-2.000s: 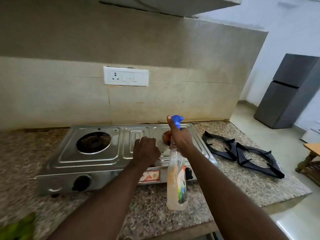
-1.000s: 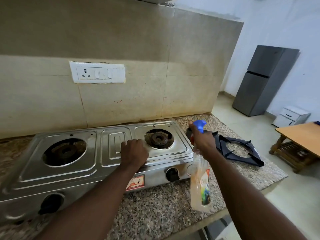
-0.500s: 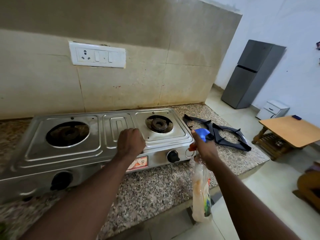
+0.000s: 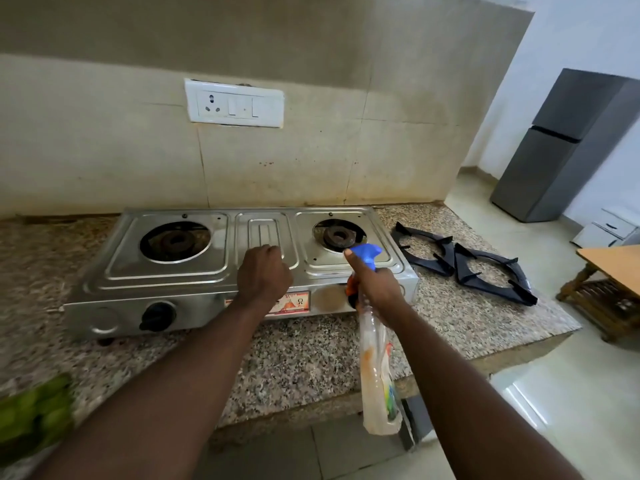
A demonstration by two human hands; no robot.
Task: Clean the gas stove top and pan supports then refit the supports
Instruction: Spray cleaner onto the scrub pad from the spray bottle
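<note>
Since both burners are bare, stove: stainless steel two-burner gas stove (image 4: 166, 271) sits on the speckled granite counter (image 4: 311, 358), back edge near the beige tiled wall
Pan supports: two black square metal pan supports (image 4: 449, 253) lie flat on the counter just right of the stove, corners overlapping, neither one on a burner
Left hand: left hand (image 4: 263, 277) is curled into a fist, knuckles resting on the stove's ribbed middle panel, nothing showing in it
Right hand: right hand (image 4: 375, 289) is wrapped round the neck of a clear plastic spray bottle with a blue trigger head (image 4: 377, 375), one finger up by the nozzle
Bottle: hangs tilted in front of the stove's right end, its base past the counter edge
In the way: right hand and bottle cover the right-hand knob, left wrist hides part of the red front label (image 4: 294, 303), only the black left knob (image 4: 156, 317) is fully in view
Around: white switch-and-socket plate (image 4: 235, 103) on the wall, grey fridge (image 4: 561, 147), small white drawer unit (image 4: 609, 228) and wooden table (image 4: 613, 265) off to the right, blurry green thing (image 4: 31, 414) at bottom left, can't tell what it is
</note>
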